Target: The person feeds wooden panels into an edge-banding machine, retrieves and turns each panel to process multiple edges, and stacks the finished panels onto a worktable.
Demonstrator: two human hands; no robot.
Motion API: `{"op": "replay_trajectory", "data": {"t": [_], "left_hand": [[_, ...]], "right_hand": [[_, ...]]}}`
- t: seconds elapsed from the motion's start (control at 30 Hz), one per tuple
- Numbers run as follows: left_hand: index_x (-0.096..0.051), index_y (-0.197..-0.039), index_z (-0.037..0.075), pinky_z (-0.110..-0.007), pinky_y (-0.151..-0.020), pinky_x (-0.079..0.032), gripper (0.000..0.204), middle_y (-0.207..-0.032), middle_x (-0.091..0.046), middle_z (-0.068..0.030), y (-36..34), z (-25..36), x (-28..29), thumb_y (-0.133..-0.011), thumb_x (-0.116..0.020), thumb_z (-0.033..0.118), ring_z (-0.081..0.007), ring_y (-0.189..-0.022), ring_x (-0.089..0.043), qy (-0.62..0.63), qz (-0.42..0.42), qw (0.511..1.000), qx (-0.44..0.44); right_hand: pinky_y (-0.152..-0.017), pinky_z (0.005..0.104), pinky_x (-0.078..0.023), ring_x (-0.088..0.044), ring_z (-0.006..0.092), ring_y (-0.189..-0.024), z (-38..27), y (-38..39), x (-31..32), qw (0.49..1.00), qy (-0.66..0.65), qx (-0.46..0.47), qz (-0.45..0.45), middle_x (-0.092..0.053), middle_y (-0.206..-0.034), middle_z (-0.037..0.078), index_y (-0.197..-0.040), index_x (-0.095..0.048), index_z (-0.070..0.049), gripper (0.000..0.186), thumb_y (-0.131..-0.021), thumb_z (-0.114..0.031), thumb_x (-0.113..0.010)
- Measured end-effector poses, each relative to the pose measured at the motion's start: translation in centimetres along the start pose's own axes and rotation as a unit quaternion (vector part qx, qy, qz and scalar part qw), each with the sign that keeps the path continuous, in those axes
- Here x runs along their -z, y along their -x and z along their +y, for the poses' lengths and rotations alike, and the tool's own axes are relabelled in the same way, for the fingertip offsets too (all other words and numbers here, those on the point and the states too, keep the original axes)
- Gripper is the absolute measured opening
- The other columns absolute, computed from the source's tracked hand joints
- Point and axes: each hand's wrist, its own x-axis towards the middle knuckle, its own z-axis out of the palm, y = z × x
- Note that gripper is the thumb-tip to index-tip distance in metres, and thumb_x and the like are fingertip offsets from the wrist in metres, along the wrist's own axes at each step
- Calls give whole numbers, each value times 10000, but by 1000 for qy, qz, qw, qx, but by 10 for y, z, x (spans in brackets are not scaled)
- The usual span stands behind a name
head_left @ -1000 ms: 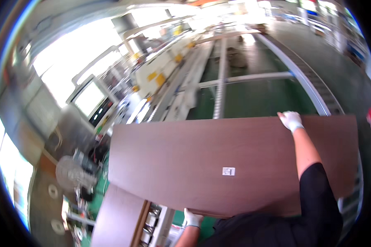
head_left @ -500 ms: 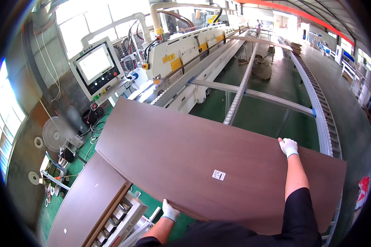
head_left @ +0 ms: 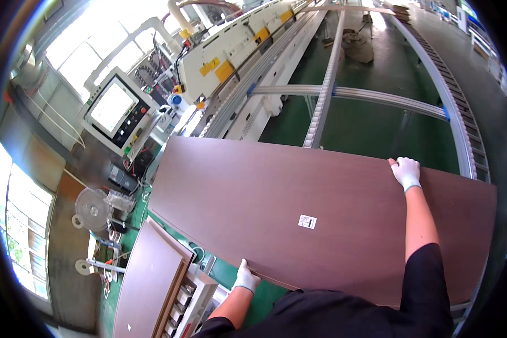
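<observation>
A long brown wood panel (head_left: 276,208) with a small white label (head_left: 307,221) stretches across in front of me. My left hand (head_left: 246,278), in a white glove, grips the panel's near edge with the thumb on top; its other fingers are hidden beneath. Over the far edge, toward the right, curls my gloved right hand (head_left: 406,173), holding the panel there. At the lower left lies a stack of similar brown panels (head_left: 149,281), apart from my left hand.
Beyond the panel, a long white machine (head_left: 225,62) runs into the distance, with a control screen (head_left: 115,110) at its left end. Metal roller rails (head_left: 325,84) and a crossbar (head_left: 388,98) form a frame. A roller conveyor (head_left: 439,73) curves along the right. A fan (head_left: 93,209) stands at left.
The panel has shifted slightly right and away from the stack at lower left, with both hands still gripping its edges. My view has tilted and moved lower.
</observation>
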Motion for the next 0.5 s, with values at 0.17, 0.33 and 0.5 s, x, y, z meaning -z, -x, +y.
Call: {"op": "replay_trajectory", "data": {"t": [0.17,0.33,0.5], "left_hand": [[-496,-1358,61,-477,-1155,-302,530,-1463,-466,-113,23,6,-18,-1019,-450,466,-310,-1349,-426,-16,76,997,10],[-505,-1347,70,-453,-1157,-302,503,-1426,-499,-113,20,6,-5,-997,-524,430,-292,-1322,-445,-36,89,994,-58],[-531,-1297,88,-499,-1105,-351,471,-1355,-561,-71,65,-12,-52,-968,-581,419,-293,-1281,-479,9,-42,999,-14]], "right_hand": [[-754,496,-466,-629,369,-773,6,-1,-38,996,-31,13,80,-660,-752,146,-707,-620,-85,429,-913,-458,-569],[-802,479,-472,-620,344,-873,-2,-18,-49,990,-35,51,129,-675,-872,118,-839,-639,-68,311,-929,-362,-592],[-1059,444,-406,-529,345,-1243,-23,19,-65,989,-70,17,129,-598,-1308,178,-1197,-639,-32,388,-922,-303,-602]]}}
